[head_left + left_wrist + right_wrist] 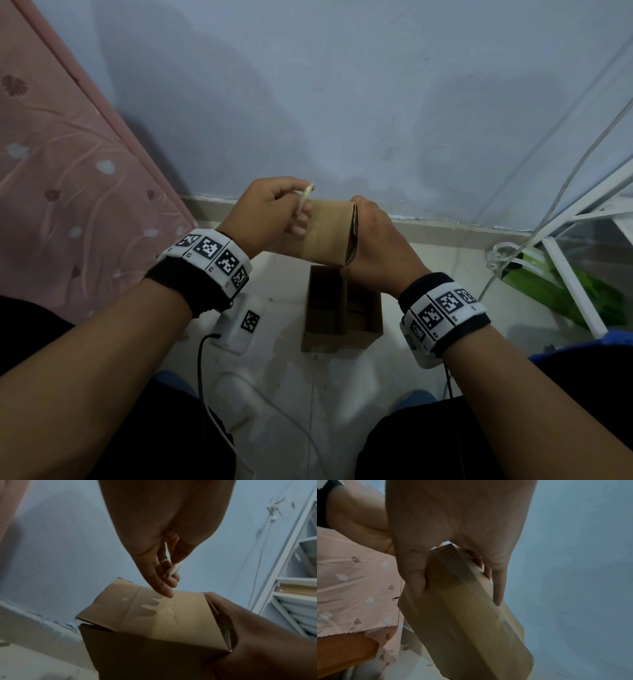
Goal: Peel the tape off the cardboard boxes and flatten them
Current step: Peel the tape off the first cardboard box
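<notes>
A small brown cardboard box (325, 233) is held up in front of me, above the floor. My right hand (375, 240) grips its right end, thumb on one face and fingers (499, 595) on the other. My left hand (270, 212) is at the box's left end and pinches a crumpled strip of pale tape (306, 196) between thumb and fingers. The left wrist view shows the tape (175, 570) off the box (154, 619), whose left flap stands loose. A second cardboard box (342, 308) stands open on the floor below.
A pink patterned bedsheet (61, 164) hangs at the left. The blue wall (342, 102) is close ahead. A white metal rack (582, 219) with something green and a cable stands at the right. A white tagged device (243, 320) with a black cord lies on the floor.
</notes>
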`<state>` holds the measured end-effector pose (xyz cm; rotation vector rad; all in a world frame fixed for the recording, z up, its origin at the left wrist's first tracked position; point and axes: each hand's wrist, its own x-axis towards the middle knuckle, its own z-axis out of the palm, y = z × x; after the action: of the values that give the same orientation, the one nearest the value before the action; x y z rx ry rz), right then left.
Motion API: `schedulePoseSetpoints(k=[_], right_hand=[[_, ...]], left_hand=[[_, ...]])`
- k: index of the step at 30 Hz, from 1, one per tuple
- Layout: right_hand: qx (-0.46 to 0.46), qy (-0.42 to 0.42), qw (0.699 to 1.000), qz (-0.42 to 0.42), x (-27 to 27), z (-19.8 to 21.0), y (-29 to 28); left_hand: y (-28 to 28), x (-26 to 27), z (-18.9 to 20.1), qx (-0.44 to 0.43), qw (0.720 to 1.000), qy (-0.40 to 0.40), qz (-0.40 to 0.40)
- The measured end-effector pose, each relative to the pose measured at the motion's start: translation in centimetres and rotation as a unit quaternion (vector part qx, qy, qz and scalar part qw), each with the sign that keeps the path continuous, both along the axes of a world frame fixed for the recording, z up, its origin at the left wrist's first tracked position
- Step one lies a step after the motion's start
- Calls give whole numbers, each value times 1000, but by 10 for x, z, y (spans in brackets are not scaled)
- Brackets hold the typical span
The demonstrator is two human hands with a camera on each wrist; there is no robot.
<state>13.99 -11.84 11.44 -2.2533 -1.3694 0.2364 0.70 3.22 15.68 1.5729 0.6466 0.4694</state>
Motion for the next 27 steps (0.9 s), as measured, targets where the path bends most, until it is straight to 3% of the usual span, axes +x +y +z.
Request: schedulePoseSetpoints(k=[3,8,27], right_hand=[[-7,-1,1000,0,-1,1,0],[-19,-2,1000,0,-3,2,0],[-33,5,999,0,-5,1,1]], left_hand=[[1,2,2,-83,996,-6,15],[4,-6,-2,-15,999,-25,-17],[-1,-4,0,-89,989,-109,36]])
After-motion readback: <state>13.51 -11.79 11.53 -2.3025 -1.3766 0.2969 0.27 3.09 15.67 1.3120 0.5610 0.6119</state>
